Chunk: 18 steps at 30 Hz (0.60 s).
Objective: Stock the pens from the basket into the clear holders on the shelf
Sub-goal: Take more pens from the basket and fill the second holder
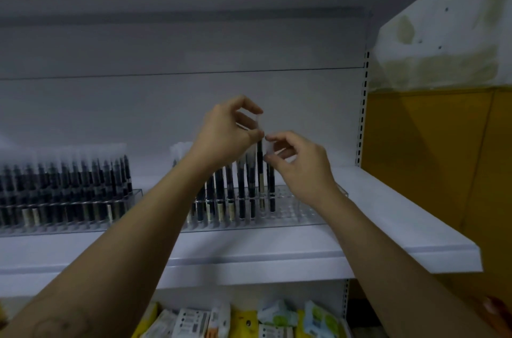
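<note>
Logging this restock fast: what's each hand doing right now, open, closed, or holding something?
Left hand: pinching a tall pen at the clear holder.
Right hand: pinching the clear cap of the neighbouring pen.

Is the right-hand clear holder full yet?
Partly full: the right clear holder has dark pens upright in its left part; slots at its right end are empty.

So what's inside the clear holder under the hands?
Dark pens stand upright in the left and middle slots of the clear holder; its right-end slots look empty. The left forearm hides part of it.
</note>
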Each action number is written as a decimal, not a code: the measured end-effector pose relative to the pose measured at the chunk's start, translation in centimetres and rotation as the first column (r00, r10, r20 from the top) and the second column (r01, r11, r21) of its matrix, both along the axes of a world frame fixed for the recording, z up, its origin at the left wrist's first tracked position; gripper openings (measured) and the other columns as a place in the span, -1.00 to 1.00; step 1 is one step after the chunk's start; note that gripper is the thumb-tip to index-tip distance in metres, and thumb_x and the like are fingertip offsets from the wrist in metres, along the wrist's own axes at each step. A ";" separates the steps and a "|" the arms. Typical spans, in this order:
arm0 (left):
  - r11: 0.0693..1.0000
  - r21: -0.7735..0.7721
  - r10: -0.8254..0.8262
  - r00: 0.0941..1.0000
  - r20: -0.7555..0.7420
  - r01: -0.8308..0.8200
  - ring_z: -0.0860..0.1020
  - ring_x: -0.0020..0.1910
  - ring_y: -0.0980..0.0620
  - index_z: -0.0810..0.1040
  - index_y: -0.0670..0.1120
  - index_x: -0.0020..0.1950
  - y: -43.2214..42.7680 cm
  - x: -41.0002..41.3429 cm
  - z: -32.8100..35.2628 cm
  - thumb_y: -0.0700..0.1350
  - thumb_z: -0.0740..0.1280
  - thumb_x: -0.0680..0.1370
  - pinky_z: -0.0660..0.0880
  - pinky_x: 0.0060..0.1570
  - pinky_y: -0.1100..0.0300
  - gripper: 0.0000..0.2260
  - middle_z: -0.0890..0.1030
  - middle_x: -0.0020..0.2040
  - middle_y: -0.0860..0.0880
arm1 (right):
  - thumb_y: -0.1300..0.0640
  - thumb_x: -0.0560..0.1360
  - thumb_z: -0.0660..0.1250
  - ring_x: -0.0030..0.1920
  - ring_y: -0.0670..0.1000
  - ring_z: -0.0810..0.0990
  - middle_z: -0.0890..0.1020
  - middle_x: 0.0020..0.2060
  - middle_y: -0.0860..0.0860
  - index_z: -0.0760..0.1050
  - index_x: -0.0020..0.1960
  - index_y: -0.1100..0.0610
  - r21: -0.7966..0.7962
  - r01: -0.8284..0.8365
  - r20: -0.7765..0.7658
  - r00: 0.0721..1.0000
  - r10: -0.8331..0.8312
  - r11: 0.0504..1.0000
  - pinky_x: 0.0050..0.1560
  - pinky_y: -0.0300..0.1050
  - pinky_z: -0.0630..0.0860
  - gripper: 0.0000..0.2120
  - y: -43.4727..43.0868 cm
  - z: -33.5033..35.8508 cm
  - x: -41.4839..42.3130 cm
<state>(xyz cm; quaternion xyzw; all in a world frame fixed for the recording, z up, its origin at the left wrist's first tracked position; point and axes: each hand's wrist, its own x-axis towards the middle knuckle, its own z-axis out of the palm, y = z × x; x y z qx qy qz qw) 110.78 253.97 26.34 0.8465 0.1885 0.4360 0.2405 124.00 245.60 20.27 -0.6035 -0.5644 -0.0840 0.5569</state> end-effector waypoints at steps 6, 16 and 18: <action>0.991 0.132 0.052 0.993 -0.109 -0.037 0.56 -0.10 0.22 0.49 0.03 0.04 0.0 0.4 -1.1 -0.12 0.46 0.47 0.51 -0.20 0.41 -0.78 0.58 -0.08 0.11 | 0.20 0.53 0.37 -0.15 -0.14 0.58 0.55 -0.01 -0.12 0.38 0.37 -0.14 -0.112 0.040 0.095 0.995 -0.030 0.993 -0.13 -0.24 0.55 -0.52 -0.7 -0.9 -0.3; 0.978 0.174 0.150 0.970 -0.190 -0.117 0.57 -0.01 0.07 0.46 0.12 -0.09 0.4 0.4 -0.8 -0.06 0.50 0.43 0.50 0.14 -0.07 -0.77 0.54 -0.11 0.17 | 0.16 0.55 0.35 -0.20 -0.10 0.59 0.52 -0.04 -0.15 0.22 0.47 -0.19 -0.189 0.104 0.139 0.987 -0.078 0.976 -0.03 -0.08 0.59 -0.41 -0.9 -1.2 -0.3; 0.980 0.168 0.155 0.946 -0.286 -0.110 0.57 -0.04 0.05 0.47 0.10 -0.14 0.5 0.3 -0.3 -0.04 0.50 0.42 0.52 0.12 -0.06 -0.79 0.56 -0.05 0.11 | 0.15 0.56 0.34 -0.21 -0.10 0.59 0.53 -0.05 -0.17 0.20 0.48 -0.20 -0.204 0.109 0.146 0.986 -0.079 0.973 -0.03 -0.06 0.59 -0.40 -1.0 -1.2 -0.4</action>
